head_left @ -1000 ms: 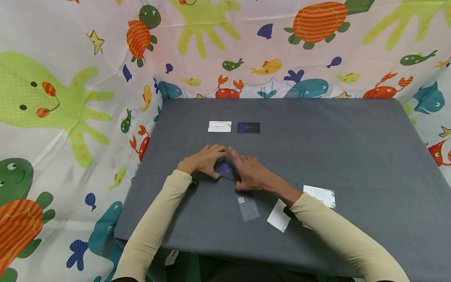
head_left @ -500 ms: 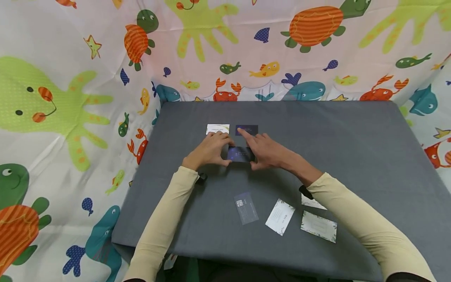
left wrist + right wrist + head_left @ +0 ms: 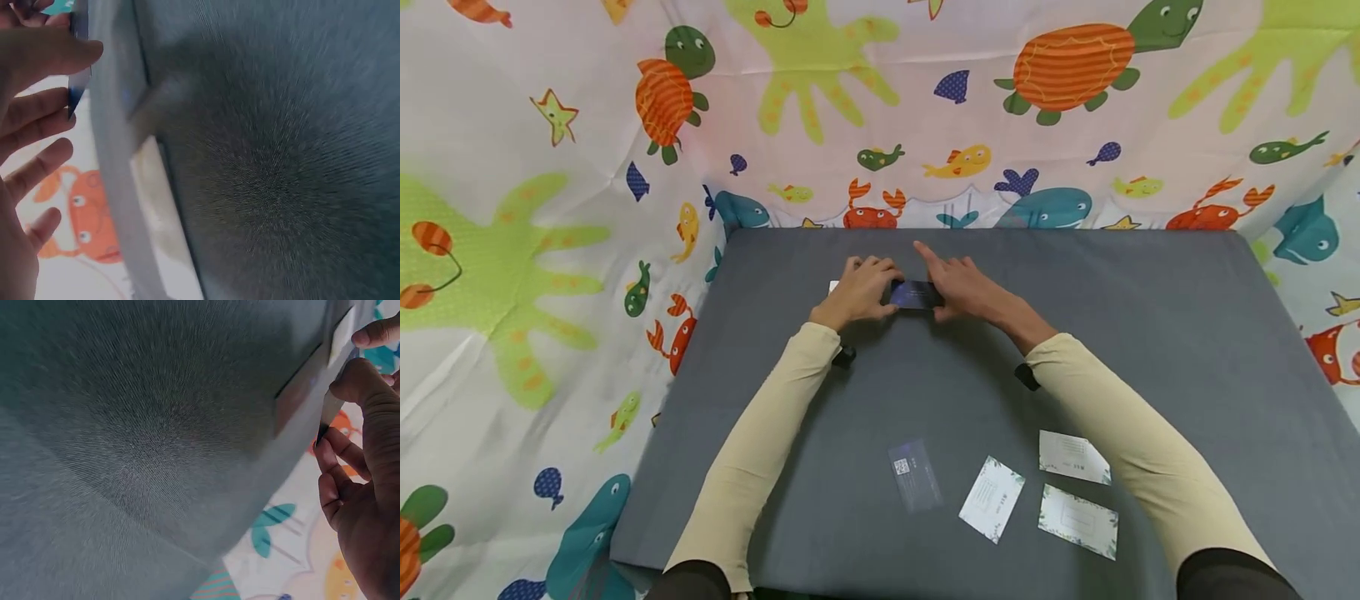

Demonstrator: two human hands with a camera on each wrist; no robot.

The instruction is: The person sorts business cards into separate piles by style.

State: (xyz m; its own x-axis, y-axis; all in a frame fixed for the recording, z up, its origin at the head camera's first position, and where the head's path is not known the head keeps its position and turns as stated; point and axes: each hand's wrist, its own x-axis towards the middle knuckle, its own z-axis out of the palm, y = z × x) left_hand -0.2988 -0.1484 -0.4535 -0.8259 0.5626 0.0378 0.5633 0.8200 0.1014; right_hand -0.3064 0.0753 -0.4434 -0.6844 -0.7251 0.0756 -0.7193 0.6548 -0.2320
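A dark blue-purple business card point(image 3: 915, 295) is held level between both hands, above the far half of the table. My left hand point(image 3: 863, 290) pinches its left end between thumb and fingers. At the other end my right hand point(image 3: 964, 287) pinches it, the index finger pointing forward. In the right wrist view the held card point(image 3: 330, 407) is seen almost edge-on, clear of the table. Below it lie a dark card point(image 3: 297, 392) and a white card point(image 3: 341, 339). From the head, only a corner of that white card point(image 3: 832, 286) shows beside the left hand; the dark one is hidden.
Nearer the front edge of the grey cloth-covered table point(image 3: 760, 258) lie a see-through card with a QR code point(image 3: 915, 477) and three white leaf-patterned cards, one tilted point(image 3: 992, 498), two stacked apart point(image 3: 1075, 457) under the right forearm's side. A sea-animal curtain point(image 3: 820, 192) hangs behind.
Both hands have carried the dark card away from the body, from mid-table to over the two far cards. It has turned from slanted to level.
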